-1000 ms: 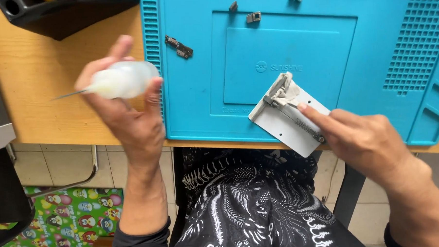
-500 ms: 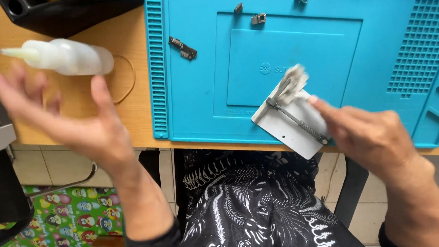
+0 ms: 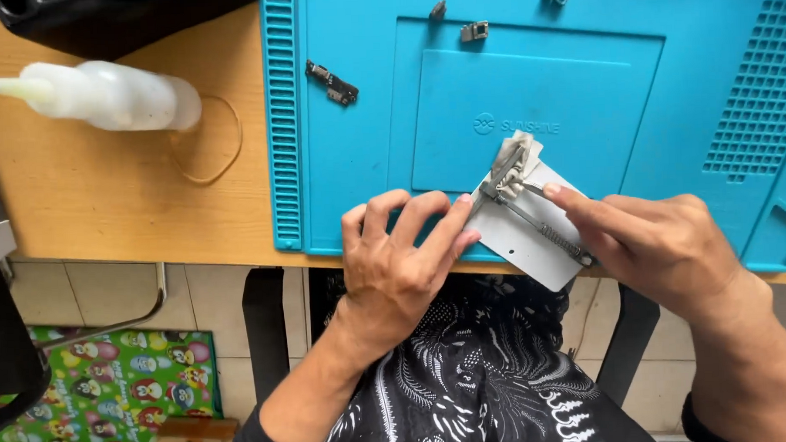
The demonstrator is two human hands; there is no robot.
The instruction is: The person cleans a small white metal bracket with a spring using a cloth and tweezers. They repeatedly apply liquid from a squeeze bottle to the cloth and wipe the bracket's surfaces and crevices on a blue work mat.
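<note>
At the near edge of the blue work mat, the left hand lies with its fingers spread, the fingertips pressing the left edge of a small grey plate, while the right hand pinches a thin metal tool laid across that plate, its tip at a crumpled grey wipe on the plate's far end. Farther out on the mat lie a small dark part and two little metal clips. To the left, on the bare wooden table, a white squeeze bottle lies on its side beside a rubber band, well apart from both hands
</note>
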